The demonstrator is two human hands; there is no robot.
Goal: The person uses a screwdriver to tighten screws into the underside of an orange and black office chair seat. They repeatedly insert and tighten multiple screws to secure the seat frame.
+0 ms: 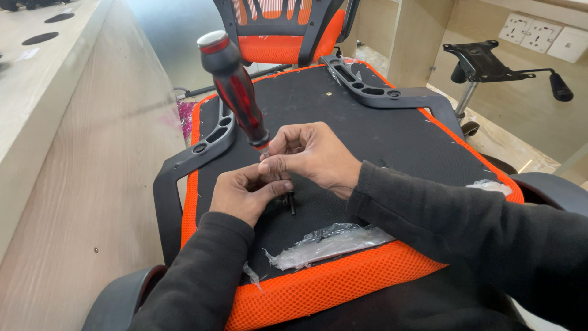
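Both hands are meeting over the black underside of an upturned orange mesh chair seat (pixel 343 288), near its front-left part, where the right hand (pixel 315 156) is pinching the shaft just below the red-and-black screwdriver (pixel 236 92) handle, which is tilting up and away to the left. The left hand (pixel 245 193) is lying half-curled on the seat panel beside it, its thumb and fingertips closing around some small black screws (pixel 289 200) resting on the panel. A crumpled clear plastic wrap (pixel 324 244) is lying just nearer the seat's front edge, and two black armrest brackets (pixel 214 132) are sitting along the seat's sides.
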